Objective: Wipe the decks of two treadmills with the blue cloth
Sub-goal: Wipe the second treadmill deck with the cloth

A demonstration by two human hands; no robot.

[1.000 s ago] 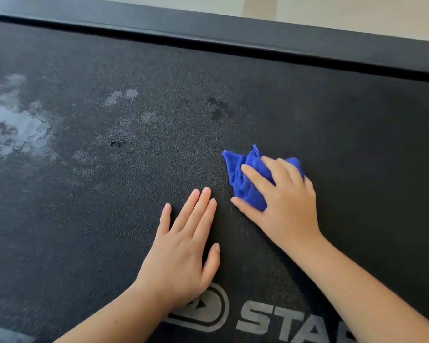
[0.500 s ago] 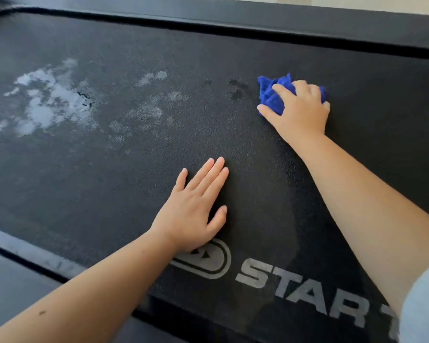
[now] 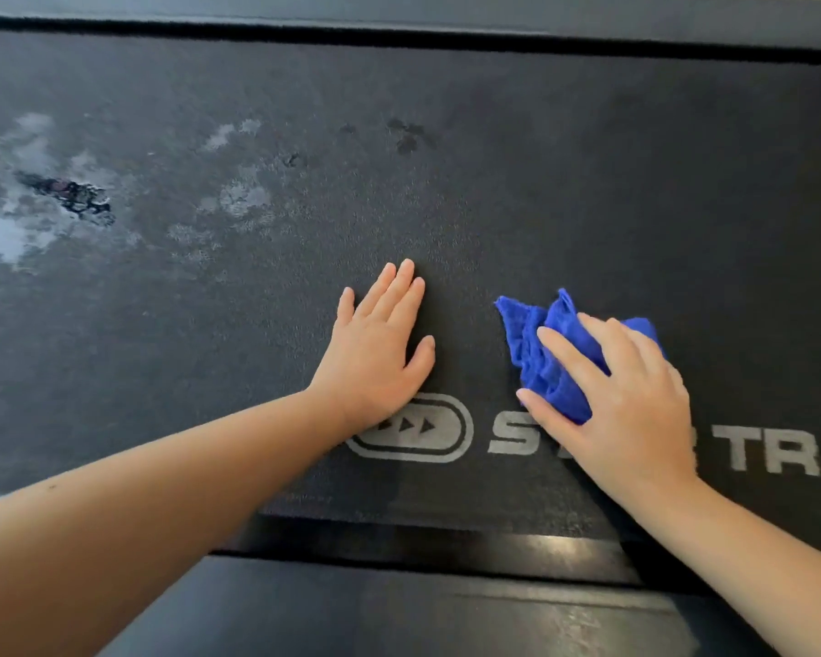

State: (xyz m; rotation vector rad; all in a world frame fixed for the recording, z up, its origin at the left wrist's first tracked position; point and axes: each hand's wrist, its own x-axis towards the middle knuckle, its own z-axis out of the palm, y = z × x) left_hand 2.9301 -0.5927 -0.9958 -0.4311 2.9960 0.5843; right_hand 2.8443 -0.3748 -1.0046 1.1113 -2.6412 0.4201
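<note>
Two hands, lower frame: the right hand (image 3: 631,410) grips the crumpled blue cloth (image 3: 546,358), just dragged back from the far side to the grey printed logo (image 3: 413,428); the left hand (image 3: 375,358) lies flat, fingers straight. Another stroke done on the black textured treadmill deck (image 3: 588,182), with pale wet patches (image 3: 10,225) upper left unwiped.

I see a grey oval logo (image 3: 413,426) with three arrowheads, with pale lettering (image 3: 738,459) to its right. Shiny wet-looking patches (image 3: 1,239) lie far left, and a dark side rail (image 3: 446,604) runs nearest me.
</note>
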